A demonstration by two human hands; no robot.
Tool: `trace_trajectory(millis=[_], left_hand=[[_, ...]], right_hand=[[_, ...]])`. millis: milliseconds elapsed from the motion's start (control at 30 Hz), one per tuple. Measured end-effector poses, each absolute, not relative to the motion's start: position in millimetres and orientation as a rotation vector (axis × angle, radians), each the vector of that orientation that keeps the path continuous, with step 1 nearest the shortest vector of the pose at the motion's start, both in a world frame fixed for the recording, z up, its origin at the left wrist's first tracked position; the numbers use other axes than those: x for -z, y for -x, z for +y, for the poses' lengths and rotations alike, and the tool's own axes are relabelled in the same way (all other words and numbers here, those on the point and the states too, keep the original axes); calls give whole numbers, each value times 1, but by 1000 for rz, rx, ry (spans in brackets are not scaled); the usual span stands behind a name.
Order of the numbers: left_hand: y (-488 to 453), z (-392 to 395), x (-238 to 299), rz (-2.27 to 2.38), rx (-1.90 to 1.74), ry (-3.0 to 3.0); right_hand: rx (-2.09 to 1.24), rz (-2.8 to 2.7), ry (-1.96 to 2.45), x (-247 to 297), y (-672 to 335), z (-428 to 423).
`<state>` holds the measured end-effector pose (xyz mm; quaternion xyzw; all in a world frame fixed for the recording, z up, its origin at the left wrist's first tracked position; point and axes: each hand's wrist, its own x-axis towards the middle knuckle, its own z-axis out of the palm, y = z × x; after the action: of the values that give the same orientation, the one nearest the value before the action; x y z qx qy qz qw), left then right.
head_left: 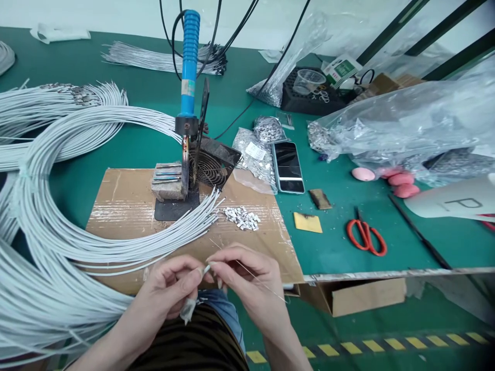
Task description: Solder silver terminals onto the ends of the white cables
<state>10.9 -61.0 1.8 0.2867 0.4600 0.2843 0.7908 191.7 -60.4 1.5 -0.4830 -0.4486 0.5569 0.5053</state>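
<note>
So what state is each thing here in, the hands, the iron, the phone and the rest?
Left hand, fingers pinched on a small piece.
Right hand, fingers pinched on the same piece.
Iron, upright, handle up.
Phone, face up, screen dark.
Scissors, shut, lying flat.
Fan, tilted; spinning or not, cannot tell.
Cup, upright.

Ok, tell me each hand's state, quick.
Left hand: closed, fingertips pinching a small pale piece.
Right hand: closed, pinching the same piece; thin strand crosses it.
</note>
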Motion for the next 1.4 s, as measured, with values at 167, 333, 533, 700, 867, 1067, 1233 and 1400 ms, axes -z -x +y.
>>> trace_trajectory(millis=[167, 333, 533, 700, 867, 1067, 1233, 1400], left_hand=[[-17, -61, -1, 1008, -671, -786], [-21, -59, -3, 984, -632, -866], [-17, -60, -7, 946, -590, -650], [-16, -60, -11, 949, -597, -587], [-14, -61, -10, 962, -560, -554], [-15, -61, -8, 927, -541, -532], [-15, -59, -9, 905, -499, -490], [-13, -59, -10, 919, -446, -445]], right_hand=[[-1224, -1242, 1235, -6, -198, -63], [-1215, -1096, 1299, 3, -212, -66], [-1256, -1003, 1265, 11, -218, -66], [-1270, -1226, 1166, -3, -211, -66], [-1146, -1408, 1135, -7, -213, -65], [-1091, -1481, 1106, -9, -216, -66], [-1029, -1584, 1092, -8, -219, -67], [-818, -1856, 1019, -11, -226, -64]])
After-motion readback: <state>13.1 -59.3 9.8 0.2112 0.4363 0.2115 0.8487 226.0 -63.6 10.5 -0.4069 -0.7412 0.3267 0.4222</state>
